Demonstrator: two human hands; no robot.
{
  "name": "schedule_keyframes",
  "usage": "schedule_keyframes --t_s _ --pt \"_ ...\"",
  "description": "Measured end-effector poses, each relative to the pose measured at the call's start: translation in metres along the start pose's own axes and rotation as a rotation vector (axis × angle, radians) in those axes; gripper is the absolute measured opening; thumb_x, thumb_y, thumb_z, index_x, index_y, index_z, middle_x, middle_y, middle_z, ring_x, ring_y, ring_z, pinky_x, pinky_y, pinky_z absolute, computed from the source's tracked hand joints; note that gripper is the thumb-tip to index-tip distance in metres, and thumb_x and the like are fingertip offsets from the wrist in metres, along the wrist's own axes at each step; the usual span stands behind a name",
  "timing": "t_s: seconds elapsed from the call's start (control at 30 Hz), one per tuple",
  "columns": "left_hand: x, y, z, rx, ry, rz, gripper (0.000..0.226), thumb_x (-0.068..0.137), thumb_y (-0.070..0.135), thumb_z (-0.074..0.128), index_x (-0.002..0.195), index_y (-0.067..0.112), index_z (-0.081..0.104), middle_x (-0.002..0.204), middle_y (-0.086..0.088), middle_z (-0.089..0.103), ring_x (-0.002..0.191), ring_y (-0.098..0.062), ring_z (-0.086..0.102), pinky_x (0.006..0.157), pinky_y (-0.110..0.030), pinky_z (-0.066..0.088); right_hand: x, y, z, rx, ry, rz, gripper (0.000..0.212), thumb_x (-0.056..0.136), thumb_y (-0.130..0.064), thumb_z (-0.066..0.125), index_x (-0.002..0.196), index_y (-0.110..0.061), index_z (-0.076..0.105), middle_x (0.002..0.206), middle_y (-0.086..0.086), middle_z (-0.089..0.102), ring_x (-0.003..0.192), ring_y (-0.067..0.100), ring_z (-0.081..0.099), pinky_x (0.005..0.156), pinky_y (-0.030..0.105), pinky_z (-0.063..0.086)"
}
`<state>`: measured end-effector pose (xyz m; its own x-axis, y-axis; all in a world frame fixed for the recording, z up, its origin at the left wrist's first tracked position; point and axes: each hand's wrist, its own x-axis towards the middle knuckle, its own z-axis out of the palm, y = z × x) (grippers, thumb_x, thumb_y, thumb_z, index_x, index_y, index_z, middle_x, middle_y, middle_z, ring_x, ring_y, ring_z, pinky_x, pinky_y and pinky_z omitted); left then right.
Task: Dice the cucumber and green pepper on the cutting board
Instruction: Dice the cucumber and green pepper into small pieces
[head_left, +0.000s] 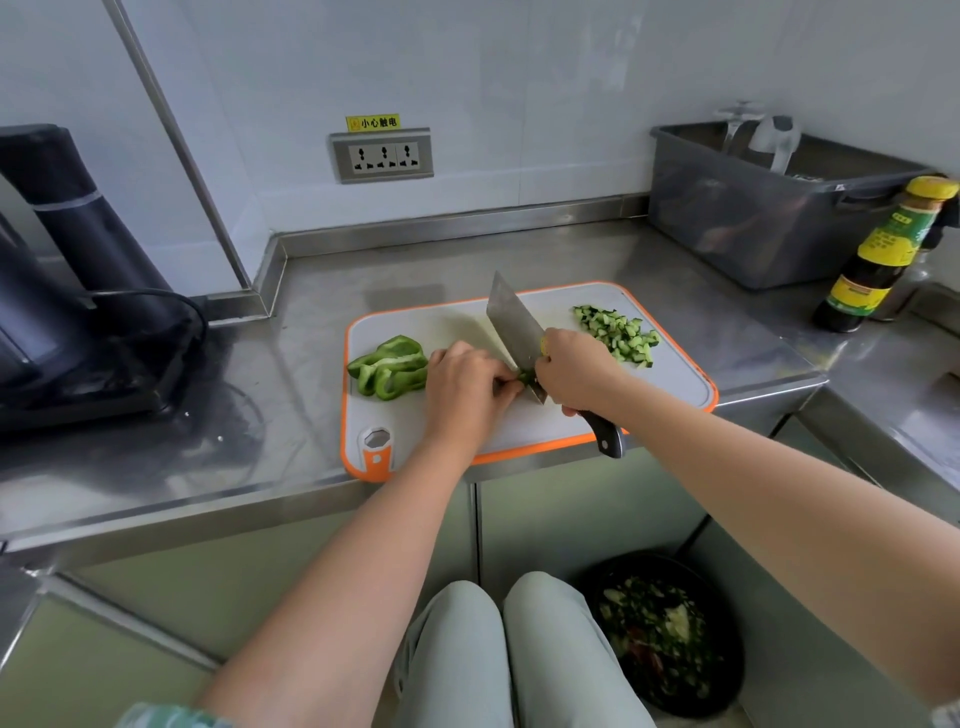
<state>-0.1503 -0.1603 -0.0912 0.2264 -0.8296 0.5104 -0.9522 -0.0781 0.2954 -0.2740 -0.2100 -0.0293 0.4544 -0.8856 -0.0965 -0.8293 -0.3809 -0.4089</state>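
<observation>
Cucumber (618, 332) lay diced; green pepper (387, 366) strips mostly waited while left hand (462, 387) pinched one piece and right hand (574, 371) gripped the cleaver (514, 325).

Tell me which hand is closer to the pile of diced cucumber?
Right. The right hand, gripping the cleaver, sits just beside the diced cucumber; the left hand, holding a pepper strip, lies farther off, on the cleaver's far side.

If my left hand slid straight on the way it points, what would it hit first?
Likely the blade of the cleaver, gripped by the right hand. The left hand pinches a green pepper piece right beside it, though the exact gap is unclear.
</observation>
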Motion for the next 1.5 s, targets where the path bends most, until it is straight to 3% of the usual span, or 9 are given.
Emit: schedule_keyframes --t_s 0.17,0.37,0.63,0.8,0.93,1.1,1.3,1.5 --pt "0.001 0.000 0.000 -0.059 0.011 -0.040 0.004 0.070 0.024 0.076 0.074 0.025 0.076 0.063 0.004 0.067 0.075 -0.026 0.056 0.069 -0.030 0.029 -0.004 0.003 -0.020 0.072 -0.042 -0.008 0.010 0.089 -0.002 0.034 0.090 -0.003 0.044 0.067 0.013 0.055 0.042 0.024 0.055 0.041 0.023 0.039" --pt "-0.001 0.001 -0.002 -0.087 0.011 -0.043 0.005 0.067 0.023 0.079 0.067 0.022 0.075 0.063 0.002 0.067 0.073 -0.028 0.055 0.068 -0.034 0.035 -0.006 -0.002 -0.021 0.015 -0.167 -0.003 0.015 0.081 0.003 0.037 0.085 0.002 0.051 0.065 0.019 0.062 0.039 0.023 0.053 0.043 0.021 0.041" --pt "-0.001 0.000 -0.001 -0.060 -0.002 -0.016 0.008 0.062 0.026 0.081 0.065 0.024 0.074 0.058 0.003 0.064 0.068 -0.028 0.054 0.063 -0.031 0.036 -0.004 0.000 0.000 0.040 -0.051 -0.009 0.006 0.088 -0.003 0.036 0.086 -0.007 0.041 0.068 0.011 0.055 0.042 0.025 0.055 0.043 0.023 0.040" --pt "-0.004 0.001 0.000 -0.071 0.010 -0.005 0.008 0.063 0.021 0.066 0.066 0.021 0.074 0.060 0.003 0.066 0.071 -0.028 0.055 0.064 -0.032 0.042 -0.003 0.008 -0.006 0.101 0.008 0.013 0.009 0.092 -0.008 0.032 0.093 -0.005 0.041 0.076 0.011 0.056 0.046 0.026 0.057 0.046 0.025 0.042" --pt "-0.004 -0.001 0.001 -0.096 0.025 -0.053 0.007 0.066 0.015 0.073 0.069 0.021 0.074 0.063 0.005 0.068 0.074 -0.025 0.055 0.069 -0.033 0.042 -0.006 0.003 -0.020 0.026 -0.060 -0.026 0.011 0.089 -0.003 0.034 0.088 -0.003 0.045 0.066 0.013 0.058 0.043 0.024 0.056 0.039 0.020 0.038" --pt "-0.005 -0.001 -0.001 -0.110 0.021 -0.070 0.006 0.064 0.015 0.075 0.066 0.020 0.073 0.062 0.004 0.067 0.074 -0.025 0.054 0.068 -0.032 0.039 -0.011 -0.003 -0.020 -0.011 -0.147 -0.040 0.010 0.088 0.000 0.035 0.089 -0.001 0.044 0.072 0.019 0.062 0.041 0.021 0.054 0.042 0.022 0.040" --pt "-0.004 -0.002 0.000 -0.112 0.012 -0.059 0.004 0.065 0.017 0.073 0.064 0.020 0.072 0.060 0.004 0.065 0.073 -0.026 0.054 0.065 -0.032 0.042 -0.008 -0.003 -0.012 0.000 -0.116 -0.029 0.006 0.087 0.000 0.038 0.089 -0.003 0.043 0.063 0.012 0.058 0.040 0.021 0.054 0.044 0.022 0.040" --pt "-0.005 0.000 -0.002 -0.110 0.028 -0.042 0.006 0.063 0.014 0.076 0.064 0.019 0.073 0.060 0.004 0.066 0.070 -0.025 0.054 0.063 -0.032 0.044 -0.003 -0.005 -0.001 -0.019 -0.058 -0.036 0.007 0.091 -0.004 0.036 0.093 -0.004 0.043 0.071 0.011 0.055 0.042 0.022 0.056 0.043 0.023 0.040"
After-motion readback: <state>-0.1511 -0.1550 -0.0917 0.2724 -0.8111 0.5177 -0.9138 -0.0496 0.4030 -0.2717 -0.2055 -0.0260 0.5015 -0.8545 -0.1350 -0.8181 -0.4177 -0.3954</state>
